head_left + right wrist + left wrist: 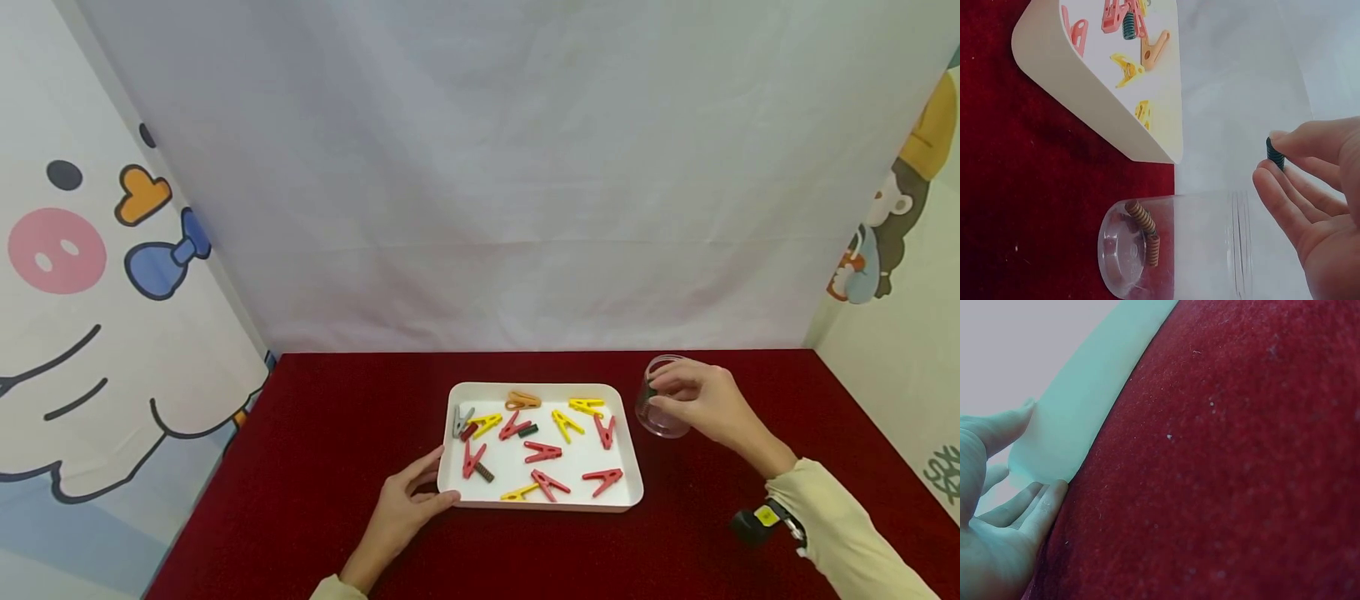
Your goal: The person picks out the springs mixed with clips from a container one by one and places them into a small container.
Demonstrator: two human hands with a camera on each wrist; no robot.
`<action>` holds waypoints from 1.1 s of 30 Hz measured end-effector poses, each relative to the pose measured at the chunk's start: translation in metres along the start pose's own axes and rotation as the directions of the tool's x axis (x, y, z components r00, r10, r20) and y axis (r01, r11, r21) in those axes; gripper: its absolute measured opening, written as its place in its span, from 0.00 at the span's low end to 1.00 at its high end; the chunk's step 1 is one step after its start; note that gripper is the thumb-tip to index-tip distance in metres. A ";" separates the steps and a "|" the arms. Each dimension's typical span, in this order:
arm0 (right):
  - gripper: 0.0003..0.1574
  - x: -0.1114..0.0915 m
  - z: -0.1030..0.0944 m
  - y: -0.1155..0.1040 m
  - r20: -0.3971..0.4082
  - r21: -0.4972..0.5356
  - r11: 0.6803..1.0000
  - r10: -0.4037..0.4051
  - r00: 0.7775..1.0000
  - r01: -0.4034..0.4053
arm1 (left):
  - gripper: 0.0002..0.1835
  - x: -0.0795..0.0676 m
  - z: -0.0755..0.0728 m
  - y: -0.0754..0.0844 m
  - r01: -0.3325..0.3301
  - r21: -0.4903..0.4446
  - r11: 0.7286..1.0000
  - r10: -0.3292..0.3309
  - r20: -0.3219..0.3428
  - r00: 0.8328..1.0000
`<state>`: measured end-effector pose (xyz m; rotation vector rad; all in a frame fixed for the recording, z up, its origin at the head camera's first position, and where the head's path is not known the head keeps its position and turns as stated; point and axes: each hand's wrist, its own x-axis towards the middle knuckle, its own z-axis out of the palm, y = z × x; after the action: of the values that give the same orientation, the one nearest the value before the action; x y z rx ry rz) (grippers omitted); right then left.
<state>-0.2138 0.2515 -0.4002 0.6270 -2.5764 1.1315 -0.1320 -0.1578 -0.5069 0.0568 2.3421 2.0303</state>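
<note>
My right hand (708, 404) pinches a small dark green coil spring (1275, 154) between thumb and fingertips, beside the mouth of a clear plastic jar (1204, 250) in the right wrist view. Brown springs (1142, 217) lie at the bottom of that jar. With thumb and fingers around its near left corner, my left hand (401, 508) holds a white tray (540, 505). Inside the tray are red clothespins (543, 452), yellow clothespins (567, 426), an orange one (522, 400) and a grey one (462, 422). Dark red (468, 432), green (528, 430) and brown (485, 472) springs lie among them.
Dark red cloth (345, 433) covers the table, and the jar stands on it just right of the tray. Behind rises a white curtain (487, 208). Printed cartoon panels flank the table on both sides.
</note>
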 end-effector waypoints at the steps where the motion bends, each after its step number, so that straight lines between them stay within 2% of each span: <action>1: 0.11 0.000 -0.001 0.001 -0.001 0.003 1.000 -0.001 1.000 0.001 | 0.37 0.000 0.000 0.000 0.000 -0.002 1.000 0.000 0.002 1.000; 18: 0.10 0.004 -0.011 0.015 -0.033 -0.017 1.000 -0.001 0.999 0.001 | 0.37 0.000 -0.001 -0.001 -0.009 -0.002 1.000 0.010 0.013 1.000; 27: 0.12 0.004 -0.016 0.021 -0.027 -0.040 0.997 0.064 0.998 -0.065 | 0.36 0.000 0.000 -0.001 0.002 0.031 1.000 -0.002 -0.007 1.000; 33: 0.11 0.006 -0.017 0.025 -0.041 -0.058 0.996 0.063 0.997 -0.065 | 0.36 0.000 -0.001 -0.001 0.005 0.036 0.999 -0.004 -0.009 1.000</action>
<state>-0.2303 0.2775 -0.4029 0.5071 -2.6031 1.0709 -0.1325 -0.1585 -0.5074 0.0437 2.3818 1.9909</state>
